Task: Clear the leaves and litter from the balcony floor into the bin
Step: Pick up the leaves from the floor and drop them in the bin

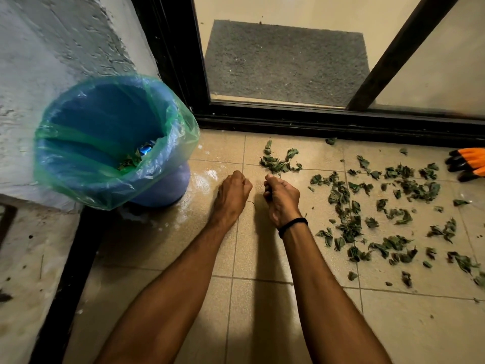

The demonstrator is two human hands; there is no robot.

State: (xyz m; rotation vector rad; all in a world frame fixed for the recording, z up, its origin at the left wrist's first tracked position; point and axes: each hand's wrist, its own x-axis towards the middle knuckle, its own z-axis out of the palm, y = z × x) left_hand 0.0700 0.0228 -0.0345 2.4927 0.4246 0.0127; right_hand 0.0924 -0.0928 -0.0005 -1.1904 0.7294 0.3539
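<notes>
Green leaf scraps (pixel 367 211) lie scattered over the beige tiles on the right. A small heap of leaves (pixel 278 161) sits just beyond my hands. The blue bin (pixel 65 153), lined with a green-blue bag, stands at the left against the wall, with a few leaves and a blue wrapper (pixel 145 149) inside. My left hand (pixel 233 193) is low over the tiles with its fingers curled into a fist. My right hand (pixel 282 198), a black band at its wrist, is beside it with fingers curled under. No leaf shows in either hand.
A black sliding-door track (pixel 341 122) runs along the far edge, with a grey mat (pixel 286 61) behind the glass. Orange-and-black gloves (pixel 469 164) lie at the far right. A rough white wall (pixel 39 61) and a black floor strip (pixel 68 285) bound the left side.
</notes>
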